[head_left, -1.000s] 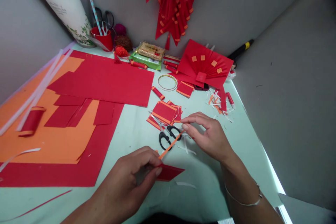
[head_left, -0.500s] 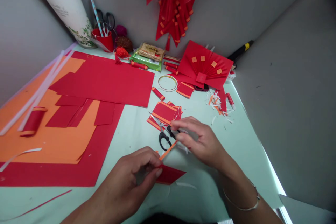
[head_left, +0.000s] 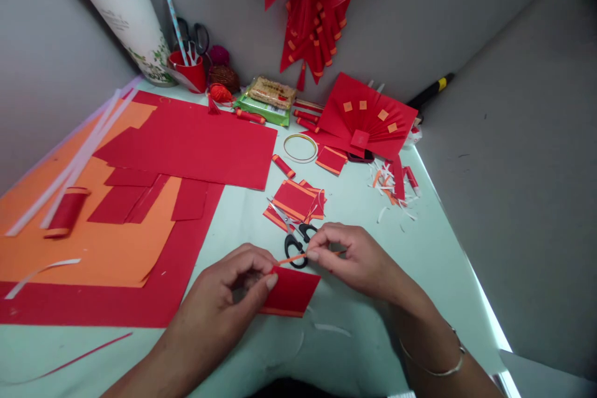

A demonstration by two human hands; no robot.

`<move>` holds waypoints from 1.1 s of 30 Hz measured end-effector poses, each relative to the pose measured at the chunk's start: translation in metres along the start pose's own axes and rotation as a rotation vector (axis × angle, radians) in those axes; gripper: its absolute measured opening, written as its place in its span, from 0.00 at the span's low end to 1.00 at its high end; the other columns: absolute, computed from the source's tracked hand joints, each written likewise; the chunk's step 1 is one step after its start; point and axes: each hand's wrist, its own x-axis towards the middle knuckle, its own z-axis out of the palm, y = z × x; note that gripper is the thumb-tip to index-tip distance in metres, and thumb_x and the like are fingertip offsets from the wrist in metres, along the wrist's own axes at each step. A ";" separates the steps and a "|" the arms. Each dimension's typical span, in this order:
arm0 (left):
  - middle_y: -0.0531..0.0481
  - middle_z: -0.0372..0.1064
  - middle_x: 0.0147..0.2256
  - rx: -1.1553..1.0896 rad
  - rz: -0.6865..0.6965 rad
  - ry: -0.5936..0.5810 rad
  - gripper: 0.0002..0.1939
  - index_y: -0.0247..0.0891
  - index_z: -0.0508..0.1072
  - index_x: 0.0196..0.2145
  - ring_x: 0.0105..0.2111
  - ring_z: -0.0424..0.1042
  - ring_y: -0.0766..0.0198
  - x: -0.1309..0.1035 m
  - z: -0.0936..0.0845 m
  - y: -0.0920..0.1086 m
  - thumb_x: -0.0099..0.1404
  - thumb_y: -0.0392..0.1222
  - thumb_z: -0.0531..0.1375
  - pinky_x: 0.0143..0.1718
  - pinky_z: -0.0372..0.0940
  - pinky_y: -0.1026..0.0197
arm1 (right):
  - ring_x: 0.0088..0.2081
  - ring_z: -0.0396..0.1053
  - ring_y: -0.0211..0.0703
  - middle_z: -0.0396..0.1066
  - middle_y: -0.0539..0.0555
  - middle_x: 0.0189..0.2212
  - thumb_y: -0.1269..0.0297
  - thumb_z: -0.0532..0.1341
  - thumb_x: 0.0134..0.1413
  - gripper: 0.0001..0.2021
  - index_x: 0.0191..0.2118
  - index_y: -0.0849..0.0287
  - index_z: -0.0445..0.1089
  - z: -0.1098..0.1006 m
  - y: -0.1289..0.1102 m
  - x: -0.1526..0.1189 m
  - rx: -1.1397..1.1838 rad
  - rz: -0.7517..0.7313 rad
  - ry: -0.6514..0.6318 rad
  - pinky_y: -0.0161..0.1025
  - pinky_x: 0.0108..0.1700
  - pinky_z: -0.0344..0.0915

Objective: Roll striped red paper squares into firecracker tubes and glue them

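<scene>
Pinching flat, smooth red paper rectangle [head_left: 296, 292] between thumb and fingers of left hand [head_left: 228, 295]. Gripping thin, narrow orange paper strip [head_left: 288, 260] in fingertips of right hand [head_left: 349, 258], near end at left fingertips. Both over near part of smooth pale green desk [head_left: 242, 224]; can't tell if touching it. Just beyond: metal scissors with black looped handles [head_left: 290, 241], one loop crossed by strip in view, other loop right by right fingertips. Behind those, loose stack of orange-edged red paper rectangles [head_left: 295, 198]. To the left, large red paper sheet [head_left: 209, 143] overlapping orange paper sheet [head_left: 116, 255]. For held rectangle: orange-banded edge toward body, long axis unclear, left part hidden. For strip: long axis nearly crosswise, slightly up toward right.
</scene>
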 end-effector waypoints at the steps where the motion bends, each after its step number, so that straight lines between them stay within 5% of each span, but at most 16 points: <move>1: 0.53 0.71 0.31 -0.006 -0.034 0.035 0.11 0.42 0.72 0.31 0.31 0.69 0.62 0.001 -0.001 0.000 0.67 0.51 0.58 0.33 0.63 0.61 | 0.32 0.69 0.39 0.73 0.48 0.29 0.68 0.62 0.59 0.06 0.31 0.54 0.73 0.000 -0.002 -0.001 0.045 0.044 0.038 0.36 0.33 0.65; 5: 0.55 0.68 0.26 -0.118 -0.149 0.147 0.12 0.41 0.73 0.33 0.29 0.66 0.63 0.005 -0.005 0.001 0.62 0.53 0.62 0.31 0.62 0.63 | 0.33 0.69 0.40 0.72 0.49 0.30 0.67 0.62 0.58 0.04 0.31 0.55 0.72 0.002 -0.007 -0.005 0.200 0.056 0.137 0.36 0.34 0.67; 11: 0.54 0.71 0.28 -0.216 -0.206 0.231 0.14 0.41 0.75 0.35 0.30 0.70 0.62 0.006 -0.007 0.004 0.57 0.54 0.65 0.33 0.65 0.62 | 0.44 0.72 0.46 0.73 0.53 0.39 0.68 0.64 0.53 0.04 0.29 0.54 0.74 0.027 -0.010 -0.004 0.262 -0.018 0.247 0.45 0.49 0.69; 19: 0.52 0.77 0.30 -0.185 -0.208 0.275 0.14 0.43 0.78 0.36 0.33 0.74 0.59 0.007 -0.007 0.002 0.55 0.53 0.66 0.35 0.68 0.60 | 0.40 0.73 0.46 0.75 0.53 0.37 0.68 0.64 0.52 0.04 0.28 0.53 0.75 0.049 -0.011 -0.003 0.243 0.033 0.298 0.45 0.45 0.71; 26: 0.59 0.69 0.17 -0.236 -0.248 0.232 0.13 0.41 0.74 0.34 0.21 0.67 0.66 0.006 -0.007 0.005 0.56 0.52 0.64 0.26 0.62 0.64 | 0.38 0.74 0.45 0.75 0.52 0.33 0.70 0.63 0.53 0.05 0.28 0.54 0.74 0.051 -0.010 -0.003 0.166 0.004 0.350 0.42 0.42 0.70; 33: 0.53 0.77 0.22 -0.345 -0.290 0.217 0.15 0.39 0.74 0.38 0.25 0.75 0.62 0.006 -0.004 0.006 0.56 0.50 0.65 0.32 0.69 0.60 | 0.35 0.74 0.43 0.75 0.52 0.32 0.71 0.62 0.53 0.06 0.28 0.55 0.74 0.051 -0.008 -0.002 0.110 0.005 0.370 0.40 0.39 0.71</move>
